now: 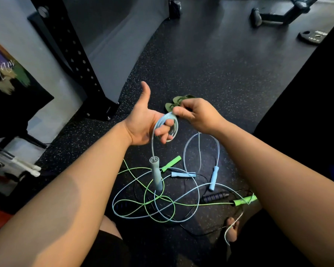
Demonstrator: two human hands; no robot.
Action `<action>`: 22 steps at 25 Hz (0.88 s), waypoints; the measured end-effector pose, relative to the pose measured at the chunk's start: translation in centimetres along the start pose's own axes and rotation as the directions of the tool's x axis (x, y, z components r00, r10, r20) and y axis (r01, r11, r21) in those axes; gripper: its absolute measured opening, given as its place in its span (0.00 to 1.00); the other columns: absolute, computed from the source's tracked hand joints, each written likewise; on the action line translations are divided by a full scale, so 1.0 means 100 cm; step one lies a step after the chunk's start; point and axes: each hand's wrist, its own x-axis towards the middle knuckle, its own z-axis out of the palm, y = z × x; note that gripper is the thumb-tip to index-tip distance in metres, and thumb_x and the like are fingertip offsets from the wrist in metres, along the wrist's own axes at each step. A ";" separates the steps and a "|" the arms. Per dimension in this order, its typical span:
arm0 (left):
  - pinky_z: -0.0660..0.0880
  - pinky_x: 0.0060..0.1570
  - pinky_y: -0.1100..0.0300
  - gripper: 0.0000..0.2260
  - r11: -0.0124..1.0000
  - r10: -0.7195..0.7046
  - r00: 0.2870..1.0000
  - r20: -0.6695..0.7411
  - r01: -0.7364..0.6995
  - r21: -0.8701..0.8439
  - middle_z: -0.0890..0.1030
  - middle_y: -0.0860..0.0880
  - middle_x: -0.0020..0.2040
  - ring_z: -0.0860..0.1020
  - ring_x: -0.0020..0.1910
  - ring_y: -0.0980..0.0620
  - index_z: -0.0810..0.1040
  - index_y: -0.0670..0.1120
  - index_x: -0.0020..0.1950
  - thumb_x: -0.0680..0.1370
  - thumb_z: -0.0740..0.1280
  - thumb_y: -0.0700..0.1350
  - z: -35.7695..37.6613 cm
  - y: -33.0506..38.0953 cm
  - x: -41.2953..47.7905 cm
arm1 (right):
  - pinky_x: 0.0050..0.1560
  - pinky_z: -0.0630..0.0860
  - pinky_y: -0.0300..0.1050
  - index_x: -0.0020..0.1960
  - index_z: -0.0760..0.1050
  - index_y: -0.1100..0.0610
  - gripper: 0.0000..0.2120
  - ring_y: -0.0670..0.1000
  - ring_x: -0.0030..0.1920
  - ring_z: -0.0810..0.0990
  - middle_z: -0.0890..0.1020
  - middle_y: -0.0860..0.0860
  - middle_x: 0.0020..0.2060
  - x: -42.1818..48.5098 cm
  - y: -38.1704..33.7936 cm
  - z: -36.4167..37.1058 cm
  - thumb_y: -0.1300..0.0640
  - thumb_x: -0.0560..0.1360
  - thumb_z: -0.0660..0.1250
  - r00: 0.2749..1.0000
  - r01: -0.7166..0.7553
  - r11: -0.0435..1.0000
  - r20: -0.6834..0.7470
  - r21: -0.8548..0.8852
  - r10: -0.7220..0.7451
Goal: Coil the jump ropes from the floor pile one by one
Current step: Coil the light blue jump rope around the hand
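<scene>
A light blue jump rope [175,126] is wound in a few small loops round the curled fingers of my left hand [143,122], thumb up. Its grey-blue handle [156,174] hangs straight down from that hand. My right hand [197,116] pinches the rope at the top of the coil; the rope's free length drops below it in a long loop [218,149]. On the floor below lies the pile: a green rope [148,197] with green handles [171,163] [245,200], another light blue handle [213,178] and a black-handled rope [216,196], all tangled.
A green pair of sandals [178,102] lies on the speckled rubber floor beyond my hands. A black rack upright [79,60] stands to the left, with white handles [27,168] near it. A weight plate [312,36] and a bench base lie far right. My bare foot [232,228] is under the pile's edge.
</scene>
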 end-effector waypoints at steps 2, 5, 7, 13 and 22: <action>0.73 0.51 0.53 0.49 0.983 0.085 0.996 -0.037 -0.090 -0.157 0.67 0.49 0.20 0.72 0.24 0.45 0.73 0.44 0.33 0.62 0.29 0.82 -0.002 0.006 -0.006 | 0.35 0.68 0.45 0.34 0.70 0.54 0.22 0.46 0.30 0.69 0.71 0.49 0.30 0.000 0.005 0.001 0.44 0.83 0.59 0.996 -0.087 0.994 -0.027 0.071 0.089; 0.74 0.51 0.56 0.48 0.889 0.216 0.969 -0.118 -0.245 -0.387 0.68 0.50 0.22 0.72 0.26 0.47 0.73 0.44 0.35 0.61 0.34 0.84 -0.010 0.010 -0.012 | 0.39 0.76 0.46 0.36 0.71 0.52 0.23 0.48 0.31 0.77 0.76 0.48 0.32 -0.005 0.012 0.012 0.38 0.81 0.56 0.972 -0.233 0.949 0.052 0.213 0.227; 0.73 0.54 0.56 0.48 0.836 0.268 0.953 -0.141 -0.303 -0.458 0.70 0.49 0.25 0.73 0.29 0.46 0.72 0.43 0.38 0.61 0.37 0.85 -0.014 0.008 -0.013 | 0.46 0.79 0.54 0.39 0.73 0.53 0.22 0.51 0.35 0.82 0.81 0.49 0.32 -0.005 0.018 0.024 0.36 0.79 0.58 0.956 -0.274 0.947 0.155 0.165 0.250; 0.74 0.61 0.52 0.49 0.667 0.398 0.888 -0.229 -0.452 -0.592 0.78 0.43 0.38 0.79 0.43 0.42 0.76 0.39 0.46 0.63 0.49 0.84 -0.016 0.005 -0.010 | 0.53 0.80 0.57 0.42 0.74 0.50 0.10 0.60 0.48 0.84 0.86 0.56 0.44 -0.011 0.006 0.046 0.50 0.81 0.63 0.908 -0.246 0.969 0.353 0.011 0.227; 0.77 0.63 0.41 0.47 0.640 0.344 0.732 -0.588 -0.641 -0.424 0.81 0.39 0.48 0.83 0.51 0.39 0.69 0.36 0.61 0.71 0.48 0.79 -0.031 0.008 -0.006 | 0.38 0.73 0.41 0.48 0.82 0.56 0.18 0.42 0.31 0.79 0.87 0.50 0.35 -0.015 -0.018 0.036 0.48 0.83 0.58 0.748 -0.159 0.932 0.577 -0.325 0.329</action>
